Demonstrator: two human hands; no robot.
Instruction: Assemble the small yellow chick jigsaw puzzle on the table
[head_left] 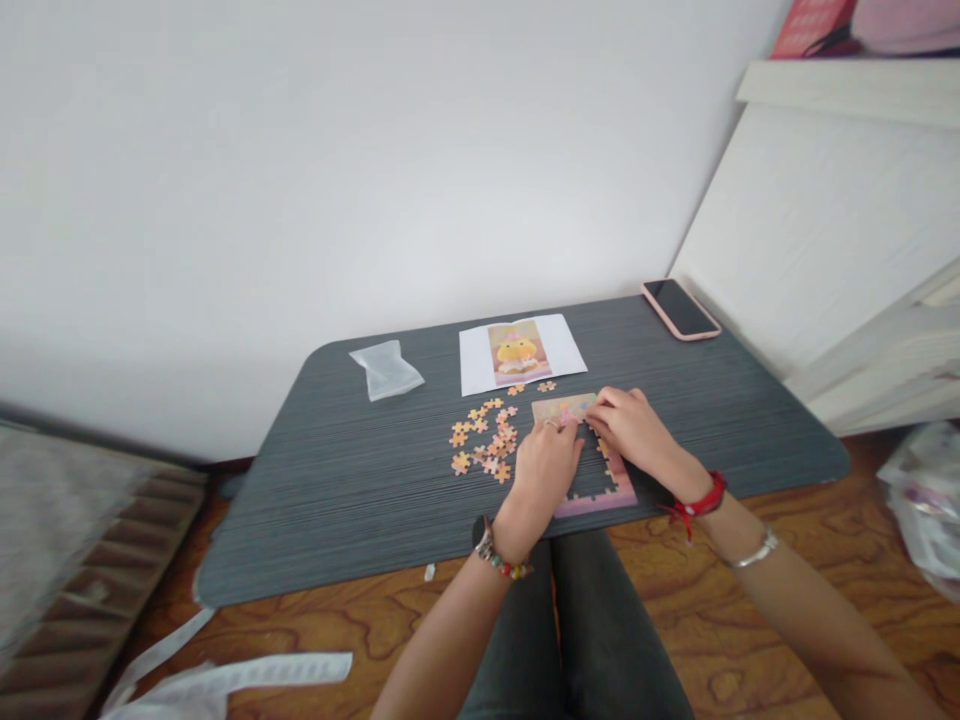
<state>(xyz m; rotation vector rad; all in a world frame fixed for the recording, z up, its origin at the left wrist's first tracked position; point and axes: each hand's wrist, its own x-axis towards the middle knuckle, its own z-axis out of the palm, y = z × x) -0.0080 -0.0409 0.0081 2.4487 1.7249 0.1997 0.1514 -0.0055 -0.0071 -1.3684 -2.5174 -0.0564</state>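
A partly assembled jigsaw puzzle (592,505) lies near the table's front edge, its border joined around a dark gap. My left hand (546,462) rests over the puzzle's left side, fingers curled and pressed down at its upper rows. At the upper right edge, my right hand (634,428) has its fingers drawn together against the puzzle. Whatever either set of fingertips holds is hidden. Several loose jigsaw pieces (501,440) are scattered left of my left hand. Behind them lies a white sheet (474,362) with a printed yellow figure.
A clear plastic bag (388,370) lies at the table's back left, and a phone (681,308) at the back right. White furniture (840,200) stands right of the dark table (337,500). Plastic bags (926,505) are on the wooden floor.
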